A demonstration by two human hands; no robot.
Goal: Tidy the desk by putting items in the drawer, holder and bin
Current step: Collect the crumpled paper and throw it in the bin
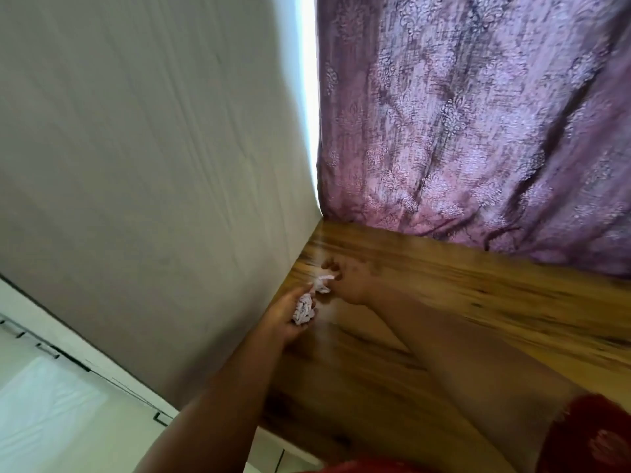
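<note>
Both of my hands reach to the far left corner of the wooden desk (444,319). My left hand (285,317) lies palm up at the desk's left edge and cups a crumpled white paper ball (304,310). Just beyond it, my right hand (348,281) pinches a second crumpled paper scrap (322,283) between thumb and fingers, right above the desk top. The two paper pieces are almost touching. The picture is blurred by motion. No drawer, holder or bin is in view.
A grey wall (153,165) runs along the desk's left edge. A purple patterned curtain (478,131) hangs behind the desk, with a bright gap of light (310,97) beside it. White tiled floor (51,421) lies at the lower left.
</note>
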